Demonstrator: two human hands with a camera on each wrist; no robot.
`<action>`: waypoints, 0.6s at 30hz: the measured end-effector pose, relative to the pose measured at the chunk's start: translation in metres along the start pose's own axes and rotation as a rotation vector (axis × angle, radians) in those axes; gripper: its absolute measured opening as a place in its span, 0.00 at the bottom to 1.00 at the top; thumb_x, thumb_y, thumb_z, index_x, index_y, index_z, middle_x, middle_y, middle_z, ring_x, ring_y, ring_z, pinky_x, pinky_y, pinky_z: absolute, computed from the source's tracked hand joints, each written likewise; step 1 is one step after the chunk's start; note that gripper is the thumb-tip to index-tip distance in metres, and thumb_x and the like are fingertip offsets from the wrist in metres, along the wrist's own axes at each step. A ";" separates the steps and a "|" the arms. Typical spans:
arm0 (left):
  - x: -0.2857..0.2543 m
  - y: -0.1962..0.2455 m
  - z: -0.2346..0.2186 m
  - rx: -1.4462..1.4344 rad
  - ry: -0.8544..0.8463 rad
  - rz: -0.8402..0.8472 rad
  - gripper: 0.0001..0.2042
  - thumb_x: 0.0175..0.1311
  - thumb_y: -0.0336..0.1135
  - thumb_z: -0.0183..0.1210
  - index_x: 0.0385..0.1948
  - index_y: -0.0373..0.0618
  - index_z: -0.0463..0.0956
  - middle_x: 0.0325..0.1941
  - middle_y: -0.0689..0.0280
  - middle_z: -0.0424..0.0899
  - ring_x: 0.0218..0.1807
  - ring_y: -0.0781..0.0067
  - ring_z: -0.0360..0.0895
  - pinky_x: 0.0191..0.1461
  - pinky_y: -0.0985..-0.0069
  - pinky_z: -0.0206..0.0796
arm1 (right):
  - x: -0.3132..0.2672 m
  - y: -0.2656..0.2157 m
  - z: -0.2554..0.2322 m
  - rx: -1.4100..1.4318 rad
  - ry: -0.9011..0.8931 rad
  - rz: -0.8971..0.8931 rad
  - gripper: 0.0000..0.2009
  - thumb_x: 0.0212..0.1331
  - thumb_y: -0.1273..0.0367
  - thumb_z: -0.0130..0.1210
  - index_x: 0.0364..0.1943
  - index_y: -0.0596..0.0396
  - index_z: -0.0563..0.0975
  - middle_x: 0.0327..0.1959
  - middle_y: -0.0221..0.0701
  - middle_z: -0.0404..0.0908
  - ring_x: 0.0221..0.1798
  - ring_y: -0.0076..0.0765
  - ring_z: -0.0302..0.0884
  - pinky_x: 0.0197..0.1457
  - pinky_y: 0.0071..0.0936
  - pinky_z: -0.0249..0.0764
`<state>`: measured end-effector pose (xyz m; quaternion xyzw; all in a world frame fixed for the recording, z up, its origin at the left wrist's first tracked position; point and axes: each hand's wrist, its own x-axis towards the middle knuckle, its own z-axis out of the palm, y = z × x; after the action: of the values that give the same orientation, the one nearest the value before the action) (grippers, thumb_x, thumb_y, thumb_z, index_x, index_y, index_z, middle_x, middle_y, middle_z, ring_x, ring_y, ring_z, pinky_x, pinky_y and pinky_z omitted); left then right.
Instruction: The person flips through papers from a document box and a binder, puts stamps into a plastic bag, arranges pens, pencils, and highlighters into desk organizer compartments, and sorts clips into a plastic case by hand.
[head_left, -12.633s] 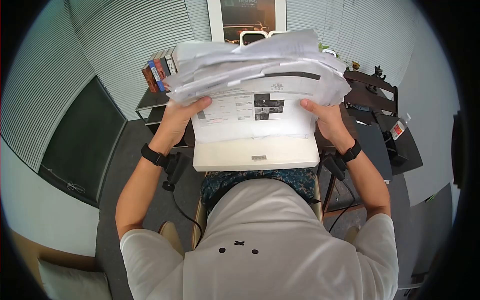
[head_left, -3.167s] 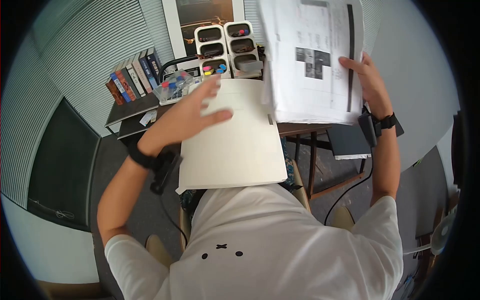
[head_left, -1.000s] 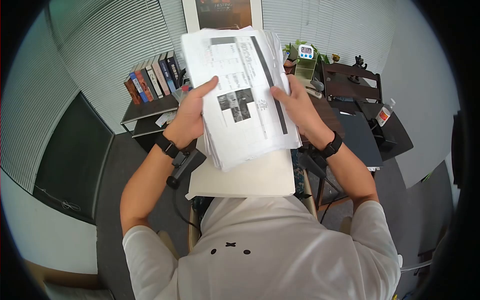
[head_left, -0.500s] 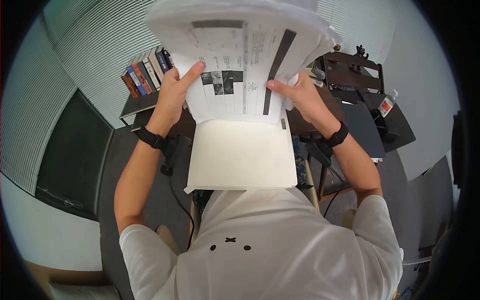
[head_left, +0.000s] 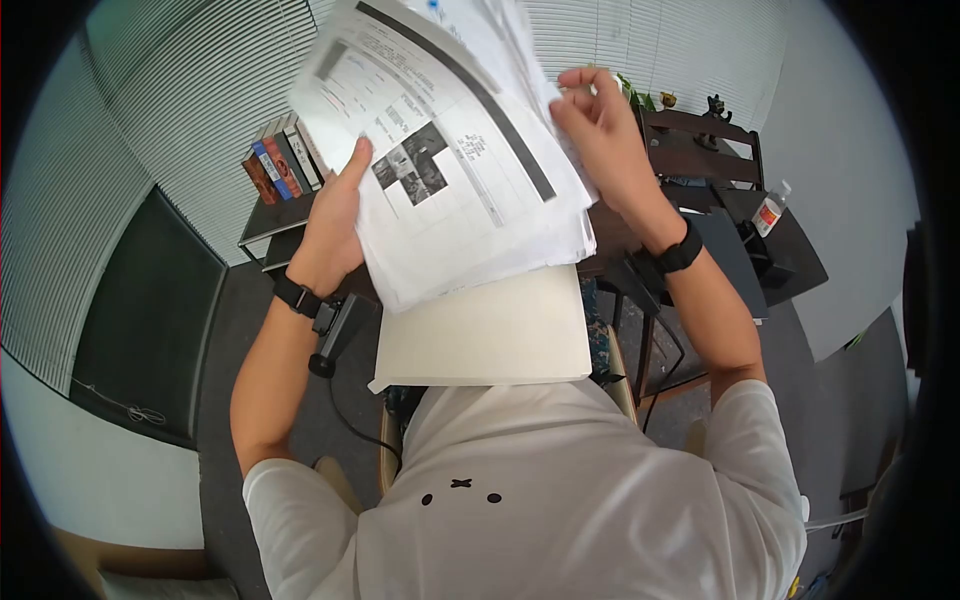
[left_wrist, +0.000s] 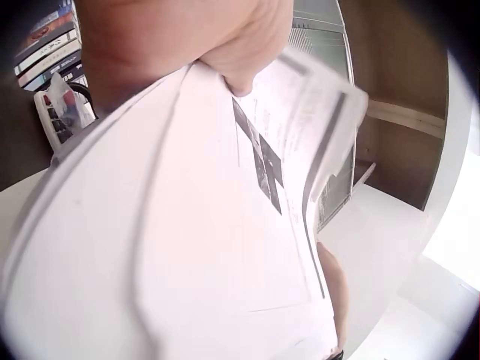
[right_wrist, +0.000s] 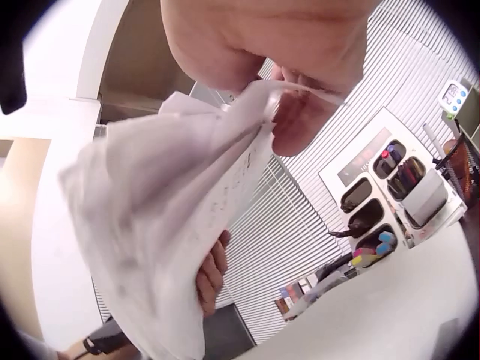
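A thick stack of printed papers (head_left: 450,250) hangs slanted above a flat cream-coloured case (head_left: 480,345), overlapping its far part in the head view. My left hand (head_left: 335,220) grips the stack's left edge, thumb over the top sheet, which bears text, a dark bar and small dark photos. At the upper right edge my right hand (head_left: 605,135) has its fingers curled. In the right wrist view that hand (right_wrist: 285,45) pinches the edge of the papers (right_wrist: 150,195), whose sheets bend and fan apart. The left wrist view shows the stack (left_wrist: 187,225) bowed under the left hand.
Upright books (head_left: 285,160) stand on a dark shelf at the left. A white organizer (right_wrist: 367,217) with markers and a small timer (right_wrist: 452,95) show in the right wrist view. To the right are a dark folder (head_left: 720,260) and a bottle (head_left: 770,210).
Earlier the right hand alone held the stack off to the right; then both hands held it and raised it. Now it is lower and slanted, the right thumb moved from its face to its edge.
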<state>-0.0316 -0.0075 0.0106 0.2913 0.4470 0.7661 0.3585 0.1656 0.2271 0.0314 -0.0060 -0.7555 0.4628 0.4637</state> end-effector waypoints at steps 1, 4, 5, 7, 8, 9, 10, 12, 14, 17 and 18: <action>-0.005 -0.002 -0.002 0.014 0.067 -0.016 0.25 0.83 0.47 0.56 0.70 0.39 0.71 0.66 0.61 0.83 0.61 0.65 0.84 0.65 0.64 0.78 | -0.004 0.009 -0.004 -0.136 -0.029 -0.009 0.18 0.68 0.73 0.62 0.59 0.62 0.72 0.46 0.38 0.85 0.46 0.26 0.80 0.46 0.27 0.78; -0.019 -0.014 -0.014 0.059 0.155 -0.058 0.26 0.82 0.48 0.56 0.71 0.38 0.70 0.66 0.60 0.82 0.61 0.65 0.84 0.64 0.64 0.79 | -0.028 0.029 0.002 -0.032 -0.166 0.181 0.17 0.65 0.77 0.60 0.57 0.63 0.76 0.43 0.34 0.85 0.45 0.24 0.81 0.46 0.24 0.78; -0.024 -0.019 -0.020 0.095 0.175 -0.088 0.27 0.82 0.48 0.57 0.71 0.38 0.69 0.67 0.60 0.82 0.61 0.65 0.84 0.64 0.65 0.80 | -0.036 0.031 0.004 0.034 -0.221 0.277 0.17 0.64 0.78 0.60 0.57 0.64 0.77 0.44 0.35 0.85 0.45 0.24 0.82 0.47 0.25 0.79; -0.034 -0.024 -0.029 0.122 0.195 -0.096 0.26 0.82 0.47 0.57 0.70 0.37 0.71 0.67 0.57 0.83 0.60 0.65 0.85 0.63 0.65 0.80 | -0.047 0.028 0.008 0.058 -0.302 0.360 0.18 0.62 0.78 0.60 0.57 0.66 0.77 0.45 0.36 0.86 0.45 0.24 0.83 0.48 0.26 0.80; -0.039 -0.024 -0.033 0.126 0.163 -0.134 0.26 0.82 0.46 0.56 0.70 0.35 0.70 0.66 0.56 0.83 0.60 0.63 0.85 0.62 0.64 0.81 | -0.052 0.026 0.009 0.082 -0.377 0.440 0.19 0.61 0.79 0.60 0.57 0.68 0.78 0.46 0.36 0.86 0.45 0.24 0.84 0.49 0.26 0.81; -0.045 -0.026 -0.038 0.129 0.133 -0.175 0.26 0.82 0.46 0.56 0.70 0.34 0.70 0.65 0.55 0.83 0.60 0.61 0.86 0.61 0.63 0.83 | -0.057 0.024 0.010 0.088 -0.384 0.458 0.19 0.61 0.79 0.60 0.57 0.68 0.78 0.46 0.36 0.86 0.45 0.24 0.84 0.49 0.26 0.81; -0.043 -0.028 -0.046 0.104 0.097 -0.229 0.24 0.82 0.42 0.56 0.69 0.34 0.70 0.66 0.54 0.83 0.60 0.61 0.86 0.61 0.64 0.83 | -0.058 0.020 0.010 0.139 -0.440 0.541 0.19 0.60 0.79 0.59 0.57 0.70 0.78 0.47 0.36 0.87 0.45 0.25 0.85 0.49 0.26 0.81; -0.043 -0.034 -0.054 0.098 0.102 -0.289 0.23 0.81 0.41 0.56 0.69 0.34 0.71 0.65 0.55 0.84 0.60 0.62 0.86 0.62 0.64 0.82 | -0.056 0.019 0.013 0.186 -0.498 0.615 0.20 0.58 0.79 0.58 0.56 0.72 0.78 0.47 0.37 0.87 0.45 0.25 0.85 0.50 0.26 0.81; -0.041 -0.039 -0.057 0.080 0.091 -0.345 0.23 0.80 0.38 0.57 0.69 0.35 0.71 0.66 0.54 0.83 0.61 0.62 0.86 0.66 0.64 0.80 | -0.054 0.022 0.017 0.066 -0.399 0.497 0.20 0.59 0.79 0.56 0.56 0.71 0.79 0.46 0.36 0.87 0.45 0.27 0.85 0.50 0.27 0.81; -0.045 -0.040 -0.055 0.103 0.120 -0.329 0.23 0.79 0.36 0.57 0.70 0.34 0.70 0.67 0.54 0.83 0.62 0.61 0.85 0.67 0.63 0.79 | -0.042 0.011 0.015 -0.032 -0.298 0.358 0.19 0.60 0.78 0.54 0.55 0.70 0.80 0.44 0.36 0.87 0.44 0.27 0.85 0.49 0.27 0.81; -0.046 -0.039 -0.053 0.096 0.126 -0.326 0.23 0.79 0.36 0.57 0.70 0.34 0.70 0.67 0.54 0.83 0.62 0.61 0.85 0.67 0.63 0.79 | -0.035 0.006 0.012 -0.062 -0.333 0.310 0.18 0.60 0.75 0.53 0.53 0.69 0.81 0.40 0.38 0.87 0.43 0.29 0.85 0.49 0.30 0.81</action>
<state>-0.0346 -0.0562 -0.0531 0.1833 0.5459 0.6923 0.4350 0.1748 0.2070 0.0013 -0.0598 -0.8255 0.4996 0.2558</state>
